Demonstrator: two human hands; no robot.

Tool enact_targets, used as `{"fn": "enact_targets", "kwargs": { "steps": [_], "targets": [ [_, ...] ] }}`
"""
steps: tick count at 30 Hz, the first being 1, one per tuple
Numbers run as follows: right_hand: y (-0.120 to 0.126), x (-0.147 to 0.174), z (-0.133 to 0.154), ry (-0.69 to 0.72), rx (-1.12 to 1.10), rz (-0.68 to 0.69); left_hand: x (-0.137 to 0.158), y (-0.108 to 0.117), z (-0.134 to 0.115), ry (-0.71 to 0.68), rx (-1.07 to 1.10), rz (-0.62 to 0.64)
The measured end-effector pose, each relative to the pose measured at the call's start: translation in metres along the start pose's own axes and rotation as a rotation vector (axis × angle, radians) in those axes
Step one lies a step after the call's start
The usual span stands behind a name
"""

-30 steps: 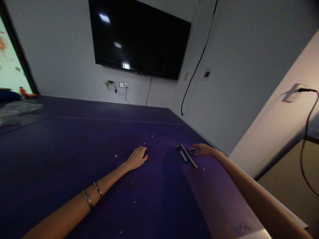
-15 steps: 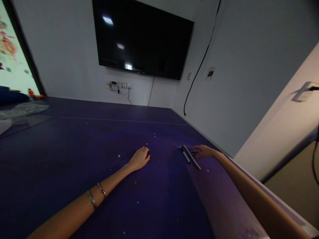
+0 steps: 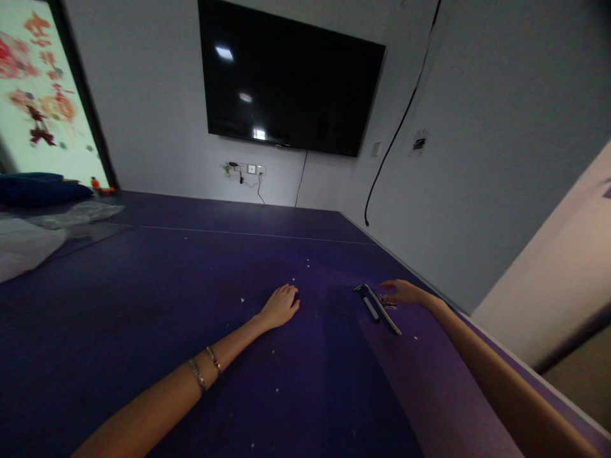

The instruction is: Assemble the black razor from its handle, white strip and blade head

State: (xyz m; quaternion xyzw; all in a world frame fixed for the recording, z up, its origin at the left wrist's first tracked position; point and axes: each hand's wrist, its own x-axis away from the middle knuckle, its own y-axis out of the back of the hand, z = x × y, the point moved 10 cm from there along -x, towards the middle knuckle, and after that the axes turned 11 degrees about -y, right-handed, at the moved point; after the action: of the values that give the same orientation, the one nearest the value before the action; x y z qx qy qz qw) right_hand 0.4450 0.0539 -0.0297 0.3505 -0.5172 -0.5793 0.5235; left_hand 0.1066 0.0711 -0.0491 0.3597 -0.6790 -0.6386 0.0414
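My left hand rests palm down on the purple tabletop, its fingers lightly spread and holding nothing. At the right, my right hand reaches in over the table with fingers extended and apart. Just under its fingertips lies a small cluster of shiny metal pieces, too small to name. Left of that is a long, thin, pale strip, slightly curved. Alongside the strip lies a dark tool with a grey handle and a crosswise head, resembling a razor or peeler.
Clear plastic wrapping and a white bag lie at the far left, near dark blue cloth and a small orange object. A black cable hangs by the right wall. White specks dot the table.
The view has swung slightly left, so everything sits further right. The small metal pieces now lie on the table below my right fingertips, which seem a little more lifted. My left hand stays flat.
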Motion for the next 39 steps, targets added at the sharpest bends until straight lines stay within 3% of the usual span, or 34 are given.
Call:
{"fn": "enact_targets", "kwargs": {
  "steps": [5, 10, 14, 17, 24, 31, 39],
  "targets": [
    [0.002, -0.001, 0.061, 0.156, -0.101, -0.052, -0.001, 0.004, 0.003, 0.026, 0.047, -0.028],
    [-0.016, 0.003, 0.133, 0.273, -0.226, -0.07, 0.004, 0.022, 0.012, 0.069, 0.047, -0.087],
    [-0.036, 0.016, 0.182, 0.38, -0.227, -0.109, 0.018, 0.038, 0.037, 0.157, -0.002, -0.084],
    [-0.051, 0.027, 0.204, 0.419, -0.206, -0.156, 0.036, 0.048, 0.067, 0.229, -0.05, -0.07],
    [-0.084, 0.034, 0.201, 0.243, -0.101, -0.244, 0.079, 0.049, 0.123, 0.371, -0.122, 0.028],
    [-0.085, 0.045, 0.202, 0.229, -0.059, -0.321, 0.087, 0.043, 0.123, 0.368, -0.167, 0.038],
    [-0.083, 0.05, 0.204, 0.237, -0.079, -0.318, 0.088, 0.047, 0.119, 0.365, -0.173, 0.026]
  ]
}}
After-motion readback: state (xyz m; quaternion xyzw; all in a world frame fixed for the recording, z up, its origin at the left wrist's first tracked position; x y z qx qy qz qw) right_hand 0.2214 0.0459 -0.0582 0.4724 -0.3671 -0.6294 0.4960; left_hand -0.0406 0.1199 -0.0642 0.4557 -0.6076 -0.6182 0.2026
